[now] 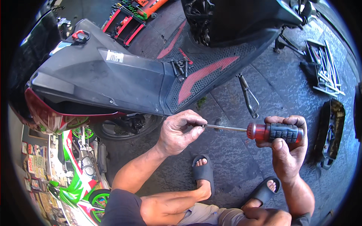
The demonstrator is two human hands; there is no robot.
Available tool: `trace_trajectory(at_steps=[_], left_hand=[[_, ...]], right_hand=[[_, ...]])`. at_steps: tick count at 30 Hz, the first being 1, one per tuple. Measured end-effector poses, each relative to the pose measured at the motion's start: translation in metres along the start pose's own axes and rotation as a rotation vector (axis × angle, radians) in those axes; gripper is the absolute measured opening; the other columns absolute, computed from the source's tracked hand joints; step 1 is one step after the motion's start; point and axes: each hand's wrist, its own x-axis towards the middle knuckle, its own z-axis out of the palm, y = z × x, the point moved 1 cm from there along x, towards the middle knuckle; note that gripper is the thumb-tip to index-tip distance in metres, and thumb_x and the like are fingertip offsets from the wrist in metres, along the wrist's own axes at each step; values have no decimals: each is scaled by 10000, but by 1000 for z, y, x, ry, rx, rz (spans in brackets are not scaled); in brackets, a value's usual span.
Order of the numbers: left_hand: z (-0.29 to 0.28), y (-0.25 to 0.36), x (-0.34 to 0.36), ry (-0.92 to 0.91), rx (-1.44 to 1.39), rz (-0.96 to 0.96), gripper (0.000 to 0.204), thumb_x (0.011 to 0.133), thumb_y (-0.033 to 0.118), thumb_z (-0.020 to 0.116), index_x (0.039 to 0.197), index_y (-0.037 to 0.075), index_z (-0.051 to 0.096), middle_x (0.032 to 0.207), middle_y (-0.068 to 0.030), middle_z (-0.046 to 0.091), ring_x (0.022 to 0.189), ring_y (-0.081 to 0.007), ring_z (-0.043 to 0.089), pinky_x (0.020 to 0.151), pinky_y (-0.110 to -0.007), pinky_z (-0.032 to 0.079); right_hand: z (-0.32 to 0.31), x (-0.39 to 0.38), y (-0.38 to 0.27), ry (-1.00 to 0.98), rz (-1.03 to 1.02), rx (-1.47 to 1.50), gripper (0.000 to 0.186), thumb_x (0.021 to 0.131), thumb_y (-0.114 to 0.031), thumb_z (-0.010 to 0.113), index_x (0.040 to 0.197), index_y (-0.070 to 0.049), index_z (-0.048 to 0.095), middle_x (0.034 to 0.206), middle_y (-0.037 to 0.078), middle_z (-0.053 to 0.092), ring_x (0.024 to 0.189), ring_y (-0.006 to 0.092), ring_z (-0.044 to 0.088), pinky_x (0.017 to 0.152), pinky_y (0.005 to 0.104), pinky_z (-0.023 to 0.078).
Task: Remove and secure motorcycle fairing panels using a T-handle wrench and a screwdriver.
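My right hand [286, 150] is wrapped round the thick red-and-black handle of a screwdriver [260, 131], held level with its shaft to the left. At the far end of that shaft my left hand [180, 132] pinches thumb and forefinger together. A small dark piece shows between those fingertips at the screwdriver's tip, too small to name. Beyond both hands stands a dark scooter [124, 83]. On its footboard [207, 73], patterned with red arrows, lie several dark bolts [180, 68].
A side stand [247, 96] juts from the scooter over the grey floor. A long black cover [330, 130] and a bundle of white metal bars [326, 69] lie at right. A red tool cart [123, 26] is at the back. A green-and-white motorcycle [75, 184] stands at left.
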Motion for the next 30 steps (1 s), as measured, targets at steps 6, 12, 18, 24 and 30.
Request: trace_trajectory(at_steps=[6,12,18,24,30], left_hand=[[-4,-16,-51,-25,-185,-266,187,929,135,691,1006,-34,682,878,-143,651,713,-180,631,624,-298,540],[2,-68,-89,158,-809,-529,188,947,154,666,1047,-5,670,915,-163,676,749,-222,668,652,-350,570],[-1,-119,-80,210,-754,-844,170,935,201,670,1029,61,654,867,-102,666,733,-201,643,622,-332,537],[-22,-153,-81,147,-475,-908,188,916,182,697,1039,42,670,913,-140,711,742,-229,699,650,-344,583],[-32,-167,-60,165,-271,-832,205,950,143,674,1077,-18,666,940,-164,724,763,-255,730,668,-390,631]], right_hand=[[-3,-2,5,-110,226,43,496,848,-48,771,1198,-16,421,1239,235,624,1121,244,652,958,369,550],[6,-15,37,-4,664,155,468,839,-55,767,1157,-53,424,1284,213,594,1193,229,604,1002,371,516],[-20,-64,139,238,524,298,455,861,-87,787,1153,-48,441,1264,192,603,1142,232,628,979,395,544],[-11,-98,217,552,617,595,450,910,-94,737,1221,35,438,1134,195,634,959,219,705,818,324,618],[-3,-93,266,657,685,789,474,923,-118,727,1246,54,426,1110,190,624,960,252,710,810,350,627]])
